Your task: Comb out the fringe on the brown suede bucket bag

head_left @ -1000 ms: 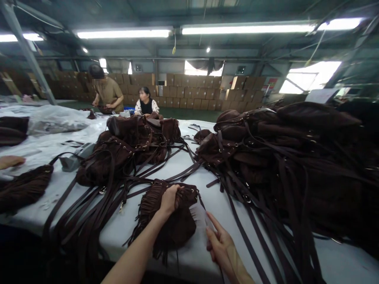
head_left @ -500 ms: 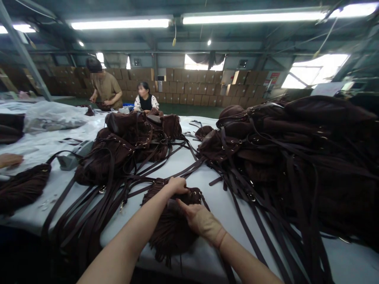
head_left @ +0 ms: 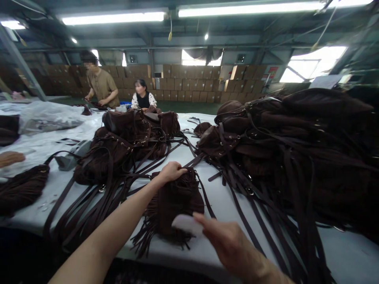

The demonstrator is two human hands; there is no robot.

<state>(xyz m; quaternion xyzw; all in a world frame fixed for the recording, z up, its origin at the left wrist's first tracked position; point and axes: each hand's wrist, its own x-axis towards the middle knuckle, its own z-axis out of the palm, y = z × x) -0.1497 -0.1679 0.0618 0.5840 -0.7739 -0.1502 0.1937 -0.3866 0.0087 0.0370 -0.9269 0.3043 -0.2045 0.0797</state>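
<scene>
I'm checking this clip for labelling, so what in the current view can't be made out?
Head view only:
- White piece at the right hand: blurred, so what it is stays unclear, as does the grip.
- Fringed bag under the left hand: its top edge is covered by the fingers.
- Grey object at left: partly behind straps.
- Pile at right: too dark to count bags.
- Hand at the left edge: cut off.
</scene>
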